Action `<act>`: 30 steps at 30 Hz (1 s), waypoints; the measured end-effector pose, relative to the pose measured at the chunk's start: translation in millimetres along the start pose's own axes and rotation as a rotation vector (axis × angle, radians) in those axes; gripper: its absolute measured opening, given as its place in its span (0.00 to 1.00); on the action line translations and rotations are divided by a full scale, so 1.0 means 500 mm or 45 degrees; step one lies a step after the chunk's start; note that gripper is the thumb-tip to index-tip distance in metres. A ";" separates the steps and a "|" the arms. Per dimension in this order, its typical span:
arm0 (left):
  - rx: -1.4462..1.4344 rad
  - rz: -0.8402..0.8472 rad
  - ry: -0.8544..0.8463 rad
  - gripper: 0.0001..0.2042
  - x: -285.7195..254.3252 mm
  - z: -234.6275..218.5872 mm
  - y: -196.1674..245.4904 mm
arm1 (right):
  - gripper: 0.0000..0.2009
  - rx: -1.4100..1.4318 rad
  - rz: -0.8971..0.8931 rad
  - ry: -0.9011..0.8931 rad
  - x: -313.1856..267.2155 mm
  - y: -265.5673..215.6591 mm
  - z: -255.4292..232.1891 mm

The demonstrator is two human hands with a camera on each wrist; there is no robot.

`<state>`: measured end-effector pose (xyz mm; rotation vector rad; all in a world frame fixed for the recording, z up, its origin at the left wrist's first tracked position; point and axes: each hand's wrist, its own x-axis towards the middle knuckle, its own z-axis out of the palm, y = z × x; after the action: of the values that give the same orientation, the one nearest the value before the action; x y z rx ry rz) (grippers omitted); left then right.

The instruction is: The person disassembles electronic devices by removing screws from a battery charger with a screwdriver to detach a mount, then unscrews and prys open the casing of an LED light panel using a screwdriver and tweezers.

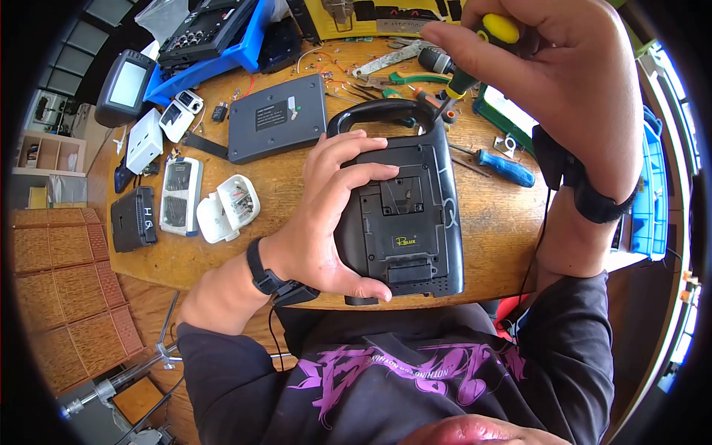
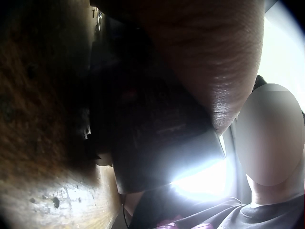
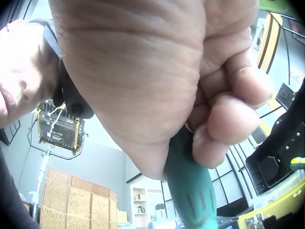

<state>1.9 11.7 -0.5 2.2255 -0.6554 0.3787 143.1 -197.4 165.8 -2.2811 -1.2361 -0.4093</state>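
A black device with a curved carry handle and a "Rolux" plate point(image 1: 415, 242) lies on the wooden table before the person. My left hand point(image 1: 319, 215) rests on its left side in the head view, fingers spread and fairly straight over the back panel, thumb at the near edge. My right hand point(image 1: 552, 81) grips a screwdriver with a green and yellow handle point(image 1: 498, 30) above the far right corner. The screwdriver's shaft reaches down to the corner where the carry handle joins. In the right wrist view, the curled fingers wrap the green handle point(image 3: 193, 195).
A flat dark grey box point(image 1: 278, 119) lies left of the device. Further left are a white open case point(image 1: 228, 208) and a clear-lidded box point(image 1: 181, 196). Right of the device lies a blue screwdriver point(image 1: 506, 168). Pliers and small scraps crowd the table's far side, near a blue bin point(image 1: 248, 44).
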 end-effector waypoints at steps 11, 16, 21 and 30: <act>0.029 0.116 0.099 0.47 0.003 -0.022 -0.010 | 0.07 0.269 0.035 -0.019 -0.034 0.046 0.045; 0.336 -0.103 0.530 0.16 -0.015 -0.099 -0.016 | 0.07 0.219 0.021 -0.014 -0.054 0.084 0.027; 0.328 -0.598 0.740 0.10 -0.087 -0.176 0.015 | 0.07 0.066 -0.141 -0.033 -0.061 0.088 0.000; 0.941 -1.010 0.256 0.08 -0.249 -0.217 0.001 | 0.08 0.097 -0.247 0.005 -0.073 0.080 -0.020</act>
<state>-107.6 134.5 14.2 2.8410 0.5871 0.4581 156.7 -246.2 144.7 -2.1031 -1.4521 -0.4279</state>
